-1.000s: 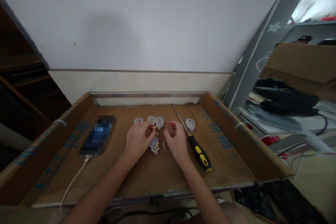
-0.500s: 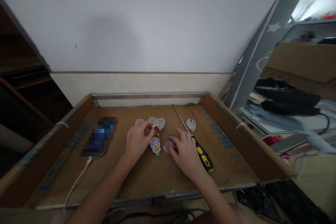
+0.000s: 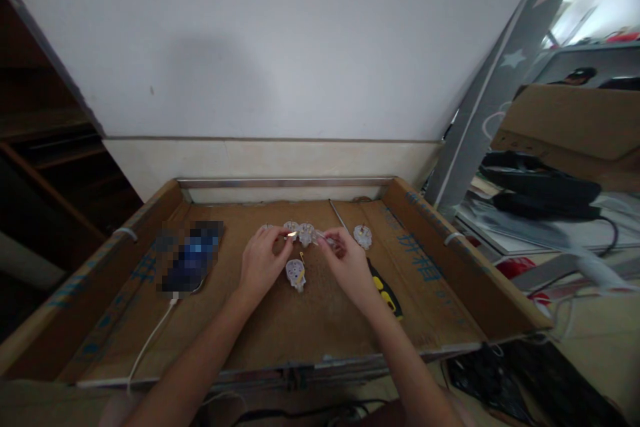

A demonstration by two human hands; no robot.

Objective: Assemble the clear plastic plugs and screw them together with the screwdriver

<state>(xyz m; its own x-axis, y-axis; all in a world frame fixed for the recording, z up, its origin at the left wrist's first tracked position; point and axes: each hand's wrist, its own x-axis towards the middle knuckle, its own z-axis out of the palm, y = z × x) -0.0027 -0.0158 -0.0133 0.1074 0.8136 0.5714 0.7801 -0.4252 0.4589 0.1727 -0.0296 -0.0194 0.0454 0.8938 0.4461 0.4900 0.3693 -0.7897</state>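
Observation:
My left hand pinches a small shiny brass-coloured metal piece between thumb and fingertips. Opposite it, my right hand grips a clear plastic piece at its fingertips, its far side partly hidden by the fingers. Between and behind both hands stand clear plastic plug housings with metal pins. A nearer open housing lies on the cardboard, with brass-coloured metal showing in it. Another housing sits to the right. One more is partly covered by my left hand.
A screwdriver with a black and yellow handle lies partly under my right hand. A phone with a white cable rests at the left. Raised cardboard sides border the work surface, and a wall stands behind.
My right hand has lifted the clear plastic piece from the cardboard and brought it up and left towards my left hand. My left hand stays nearly in place with the metal piece.

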